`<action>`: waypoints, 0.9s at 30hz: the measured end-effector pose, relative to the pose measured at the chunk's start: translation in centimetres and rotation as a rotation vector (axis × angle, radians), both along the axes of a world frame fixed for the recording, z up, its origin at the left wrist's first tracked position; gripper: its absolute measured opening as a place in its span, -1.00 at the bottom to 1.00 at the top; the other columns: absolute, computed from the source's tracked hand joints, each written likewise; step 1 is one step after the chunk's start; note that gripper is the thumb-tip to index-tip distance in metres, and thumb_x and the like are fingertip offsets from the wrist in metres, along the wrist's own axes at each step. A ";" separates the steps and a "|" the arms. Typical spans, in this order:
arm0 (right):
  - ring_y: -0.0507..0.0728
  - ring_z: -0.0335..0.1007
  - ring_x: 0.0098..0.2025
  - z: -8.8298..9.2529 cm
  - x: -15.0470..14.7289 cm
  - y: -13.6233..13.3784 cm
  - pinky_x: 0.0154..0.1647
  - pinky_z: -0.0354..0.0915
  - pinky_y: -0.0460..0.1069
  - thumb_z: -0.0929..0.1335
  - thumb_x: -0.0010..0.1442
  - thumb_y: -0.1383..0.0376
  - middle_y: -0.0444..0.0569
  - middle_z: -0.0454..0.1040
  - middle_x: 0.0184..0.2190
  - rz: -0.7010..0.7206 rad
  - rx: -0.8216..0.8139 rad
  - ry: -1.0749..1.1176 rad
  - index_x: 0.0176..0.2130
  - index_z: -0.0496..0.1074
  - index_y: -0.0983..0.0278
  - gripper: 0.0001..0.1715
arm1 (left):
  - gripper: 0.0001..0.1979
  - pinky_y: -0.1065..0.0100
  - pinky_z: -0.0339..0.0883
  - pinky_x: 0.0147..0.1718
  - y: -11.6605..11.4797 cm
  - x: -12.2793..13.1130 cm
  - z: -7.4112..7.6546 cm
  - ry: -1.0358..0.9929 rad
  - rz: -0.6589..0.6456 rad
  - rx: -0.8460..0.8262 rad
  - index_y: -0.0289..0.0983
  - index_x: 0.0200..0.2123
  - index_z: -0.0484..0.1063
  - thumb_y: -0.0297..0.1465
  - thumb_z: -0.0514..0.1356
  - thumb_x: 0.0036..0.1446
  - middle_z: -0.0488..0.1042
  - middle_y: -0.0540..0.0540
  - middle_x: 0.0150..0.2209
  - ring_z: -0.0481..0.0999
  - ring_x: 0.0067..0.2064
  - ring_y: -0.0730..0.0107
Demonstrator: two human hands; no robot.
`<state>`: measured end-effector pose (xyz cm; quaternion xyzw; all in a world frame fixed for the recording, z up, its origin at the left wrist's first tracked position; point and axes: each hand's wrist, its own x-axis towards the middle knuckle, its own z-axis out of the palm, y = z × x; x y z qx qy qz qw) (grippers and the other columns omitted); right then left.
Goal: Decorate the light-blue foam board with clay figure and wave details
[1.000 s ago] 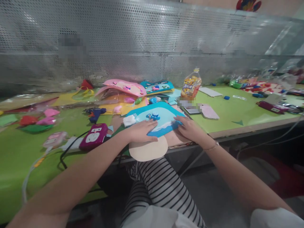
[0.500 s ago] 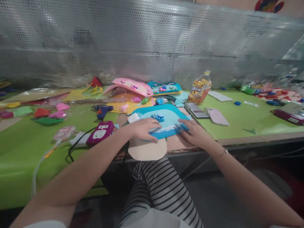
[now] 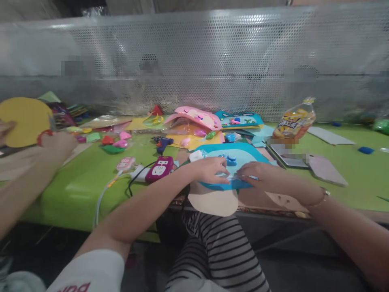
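A blue craft sheet (image 3: 253, 152) with a lighter blue middle lies at the table edge before me. Small blue clay shapes (image 3: 231, 159) sit on it, with a white streak low on the sheet. My left hand (image 3: 212, 170) rests over its left part, fingers apart and holding nothing. From the right, my right hand (image 3: 261, 175) reaches across the lower part, fingertips stretched down onto the white streak. Both hands' fingertips are close together. A white lump (image 3: 196, 155) lies by the sheet's left corner. Beneath my left hand, a cream rounded piece (image 3: 215, 202) juts over the edge.
At far left another person's hand (image 3: 59, 144) works red-handled scissors (image 3: 44, 137) at a yellow disc (image 3: 27, 121). A purple case (image 3: 158, 169) with cables, a glue gun (image 3: 162, 142), a snack bag (image 3: 296, 119) and a phone (image 3: 288, 156) surround the sheet. A perforated metal panel (image 3: 194, 61) stands behind.
The view has swung left, bringing the other person's arms and yellow disc into sight. My right hand has moved inward from the sheet's right edge to near my left fingertips.
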<state>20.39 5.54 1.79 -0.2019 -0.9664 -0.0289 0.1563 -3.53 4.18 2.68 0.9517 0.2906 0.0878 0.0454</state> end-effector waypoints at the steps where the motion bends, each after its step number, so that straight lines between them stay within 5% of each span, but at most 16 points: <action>1: 0.14 0.45 -0.14 -0.2 -0.1 -0.3 -0.13 0.38 0.04 0.23 0.25 0.34 0.01 0.53 -0.15 -0.015 0.007 -0.022 -0.14 0.49 0.22 -0.71 | -0.66 0.35 0.27 -0.15 0.1 -0.1 0.1 0.000 0.017 0.010 -0.27 -0.17 0.54 -0.18 0.12 0.16 0.43 -0.17 -0.19 0.43 -0.14 0.31; 5: 0.20 0.40 -0.04 -0.7 -0.3 -1.9 -0.06 0.35 0.11 0.25 0.21 0.37 0.11 0.48 -0.06 -0.050 -0.010 -0.112 -0.05 0.44 0.29 -0.68 | -0.76 0.31 0.29 -0.20 0.6 -1.0 1.0 0.001 0.273 0.117 -0.26 -0.28 0.53 -0.27 0.11 0.15 0.48 -0.11 -0.30 0.45 -0.18 0.26; 10: 0.17 0.40 -0.03 0.4 -0.6 -1.5 -0.04 0.34 0.07 0.22 0.24 0.36 0.04 0.48 -0.08 -0.029 -0.093 -0.061 -0.07 0.44 0.24 -0.69 | -0.54 0.15 0.22 -0.02 2.1 -2.6 0.5 0.009 0.667 0.329 -0.32 0.06 0.29 -0.37 0.13 0.05 0.35 -0.28 0.03 0.35 0.04 0.06; 16: 0.14 0.43 -0.13 1.5 -2.2 1.9 -0.12 0.35 0.04 0.20 0.26 0.33 0.00 0.52 -0.17 -0.039 -0.104 0.091 -0.14 0.47 0.24 -0.70 | -0.68 0.17 0.29 -0.09 3.4 -3.5 -1.5 0.213 0.705 0.126 -0.29 -0.05 0.32 -0.35 0.04 0.12 0.41 -0.24 -0.08 0.44 -0.05 0.09; 20: 0.15 0.42 -0.16 0.5 -3.4 3.0 -0.14 0.35 0.06 0.18 0.28 0.31 0.03 0.50 -0.25 -0.052 -0.047 0.310 -0.16 0.47 0.24 -0.70 | -0.65 0.16 0.28 -0.04 3.4 -3.1 -1.2 0.059 0.730 0.204 -0.27 -0.04 0.32 -0.37 0.14 0.06 0.37 -0.24 -0.04 0.40 0.02 0.09; 23: 0.17 0.37 -0.08 -0.6 -3.9 2.7 -0.06 0.34 0.10 0.17 0.28 0.32 0.10 0.43 -0.18 -0.039 -0.003 0.445 -0.08 0.42 0.26 -0.69 | -0.48 0.15 0.23 0.05 2.9 -2.0 -0.6 -0.209 0.613 0.278 -0.28 0.08 0.24 -0.33 0.22 0.02 0.33 -0.23 0.06 0.32 0.10 0.10; 27: 0.16 0.35 -0.08 -1.4 -4.1 2.1 -0.07 0.34 0.11 0.14 0.29 0.32 0.11 0.39 -0.15 -0.001 -0.057 0.468 -0.04 0.39 0.24 -0.65 | -0.58 0.15 0.22 0.07 2.1 -0.8 -0.4 -0.332 0.372 0.289 -0.27 0.02 0.32 -0.39 0.20 0.04 0.41 -0.17 0.00 0.36 0.07 0.16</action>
